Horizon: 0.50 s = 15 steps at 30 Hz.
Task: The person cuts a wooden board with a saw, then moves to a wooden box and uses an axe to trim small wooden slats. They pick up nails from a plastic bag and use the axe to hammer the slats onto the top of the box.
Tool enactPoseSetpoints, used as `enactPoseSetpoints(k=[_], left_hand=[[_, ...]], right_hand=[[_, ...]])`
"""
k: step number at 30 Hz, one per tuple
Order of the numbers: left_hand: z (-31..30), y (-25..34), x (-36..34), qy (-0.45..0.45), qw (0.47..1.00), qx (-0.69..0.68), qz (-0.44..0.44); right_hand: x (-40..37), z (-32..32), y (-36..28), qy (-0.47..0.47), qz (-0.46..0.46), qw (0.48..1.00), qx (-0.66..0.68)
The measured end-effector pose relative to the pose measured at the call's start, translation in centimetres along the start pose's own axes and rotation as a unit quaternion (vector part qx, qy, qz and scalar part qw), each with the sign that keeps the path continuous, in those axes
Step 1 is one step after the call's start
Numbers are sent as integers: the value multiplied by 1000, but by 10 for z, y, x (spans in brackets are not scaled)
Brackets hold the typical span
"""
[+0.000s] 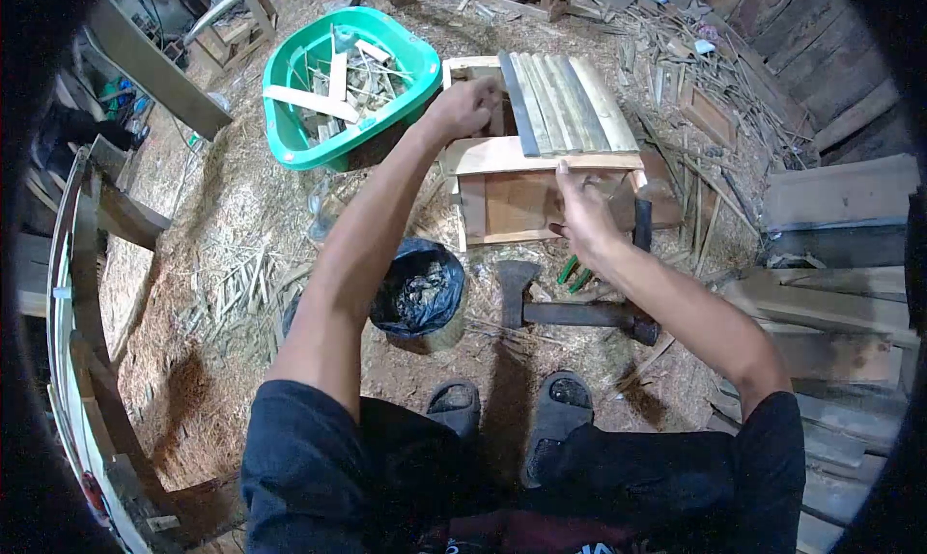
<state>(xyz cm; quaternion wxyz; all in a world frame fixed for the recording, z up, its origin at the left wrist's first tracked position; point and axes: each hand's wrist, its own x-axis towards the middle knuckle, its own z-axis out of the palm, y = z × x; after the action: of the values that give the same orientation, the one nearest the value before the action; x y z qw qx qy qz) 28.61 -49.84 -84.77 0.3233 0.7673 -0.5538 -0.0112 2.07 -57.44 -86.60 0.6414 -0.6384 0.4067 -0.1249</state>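
Observation:
A small wooden box (517, 211) stands on the littered ground in front of me, its top partly covered by narrow wooden slats (570, 105) laid side by side. Over the uncovered part of the top, beside the dark edge slat, is my left hand (468, 110). Its fingers are curled closed, and what they hold, if anything, is hidden. My right hand (589, 221) is at the box's front, thumb up against the front top rail and fingers bent at the front panel. An axe head (516, 288), a dark-handled tool (579, 313) and green handles (577, 276) lie just below.
A green tub (280, 134) of wood scraps sits at the back left. Nearer is a bucket lined with black plastic (386, 324). Stacked boards (830, 356) line the right side, and a curved wooden frame (72, 264) stands at left. Shavings and sticks cover the ground.

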Motion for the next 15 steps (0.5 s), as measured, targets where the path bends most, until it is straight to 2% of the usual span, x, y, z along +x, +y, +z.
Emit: enactPoseSetpoints(k=[2,4,5,6,8,9,10,12,13,14,15], left_hand=[[4,3,0,20,999,-41,-14],[1,11,-8,29,992,-115,-48],[-12,28,-12,-52,981,-148,-112],[-12,34,-18,-45,987,-130,-78],[-10,41,-28,-32,995,-94,-7],[-8,51,-34,-18,995,-92,-22],[-4,58,-39,7,997,-71,-10],[1,86,-35,-12,997,-42,-65],[16,92,-35,37,996,-35,-71],[23,111,-33,29,990,-43,-134],[27,123,-32,34,991,-52,-122]], right_hand=[[0,-4,0,22,-34,998,-42],[-3,-7,-7,-7,-31,999,-14],[-6,-7,-11,-23,-31,999,0],[-8,-7,-14,-39,-32,999,15],[19,-2,15,76,-53,996,-7],[31,-1,23,135,-62,989,-16],[34,-4,17,132,-59,989,25],[36,-16,-2,126,-52,985,104],[40,-22,-12,100,-149,972,153],[51,-37,-20,92,-80,985,119],[60,-45,-23,90,-112,982,124]])
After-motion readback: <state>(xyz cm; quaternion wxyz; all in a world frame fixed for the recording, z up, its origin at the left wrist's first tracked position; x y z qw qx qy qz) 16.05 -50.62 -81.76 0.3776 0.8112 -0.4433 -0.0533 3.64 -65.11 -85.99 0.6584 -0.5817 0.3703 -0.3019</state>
